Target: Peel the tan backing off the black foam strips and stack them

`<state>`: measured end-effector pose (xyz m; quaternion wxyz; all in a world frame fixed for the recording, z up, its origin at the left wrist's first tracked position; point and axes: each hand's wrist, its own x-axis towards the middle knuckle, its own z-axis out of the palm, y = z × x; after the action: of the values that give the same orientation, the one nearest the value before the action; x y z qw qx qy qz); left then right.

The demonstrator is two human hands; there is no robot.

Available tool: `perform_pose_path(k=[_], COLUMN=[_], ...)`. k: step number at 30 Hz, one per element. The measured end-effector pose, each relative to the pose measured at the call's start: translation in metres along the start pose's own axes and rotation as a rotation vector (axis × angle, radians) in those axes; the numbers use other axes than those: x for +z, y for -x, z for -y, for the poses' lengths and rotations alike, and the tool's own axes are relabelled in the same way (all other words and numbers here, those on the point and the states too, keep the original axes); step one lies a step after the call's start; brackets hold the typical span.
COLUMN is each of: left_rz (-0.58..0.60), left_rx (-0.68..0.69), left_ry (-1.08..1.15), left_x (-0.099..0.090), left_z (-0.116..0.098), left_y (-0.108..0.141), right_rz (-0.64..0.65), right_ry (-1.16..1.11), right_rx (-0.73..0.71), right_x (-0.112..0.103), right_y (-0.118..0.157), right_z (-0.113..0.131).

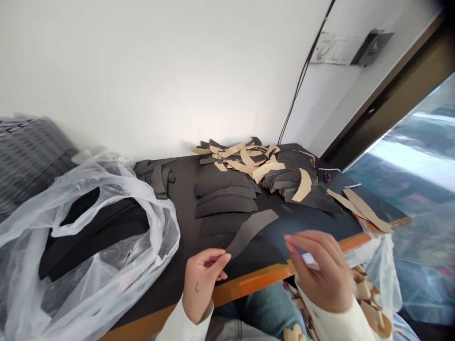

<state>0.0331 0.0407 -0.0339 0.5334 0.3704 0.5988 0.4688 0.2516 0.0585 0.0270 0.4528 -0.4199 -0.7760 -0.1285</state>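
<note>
My left hand (207, 277) pinches one end of a curved dark grey strip (250, 230) between thumb and fingers. The strip slants up and to the right over the black table top. Off to the right, my right hand (322, 270) is apart from the strip, its thumb and forefinger tips pressed together. Whatever is in that pinch, if anything, is too small to make out. Just beyond the held strip lie overlapping dark curved strips (227, 199). Behind them to the right is a heap of similar dark pieces (284, 179).
Tan strips (245, 158) lie in a loose pile by the wall. A clear plastic bag (165, 227) with black cloth (106, 227) inside covers the table's left. Orange edging (256, 280) runs along the front. Tan scraps (369, 303) fill a bag below, at right.
</note>
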Motion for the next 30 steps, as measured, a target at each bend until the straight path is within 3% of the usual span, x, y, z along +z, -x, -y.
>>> perform_pose_path(k=[3,8,11,17,24,30], left_rz=[0.051,0.203,0.226,0.331,0.335,0.424], left_rx=[-0.001,0.002,-0.005,0.020,0.204,0.206], left_ry=[0.059,0.055,0.022,0.002,-0.054,-0.066], left_x=[-0.003,0.000,-0.001,0.002,0.007,0.012], left_z=[-0.002,0.001,0.002,-0.001,0.000,-0.006], left_y=[0.000,0.005,0.007,0.004,0.003,0.004], right_rz=[0.094,0.222,0.225,0.281,0.308,0.327], right_ry=[-0.191,-0.292,-0.343,-0.534,-0.713,-0.696], right_rx=[0.047,0.131,0.179,0.228,0.425,0.395], right_x=[0.001,0.039,0.049,0.048,0.047,0.041], right_y=[0.010,0.030,0.033,0.033,0.040,0.041], right_z=[0.026,0.057,0.055,0.043,0.038,0.034])
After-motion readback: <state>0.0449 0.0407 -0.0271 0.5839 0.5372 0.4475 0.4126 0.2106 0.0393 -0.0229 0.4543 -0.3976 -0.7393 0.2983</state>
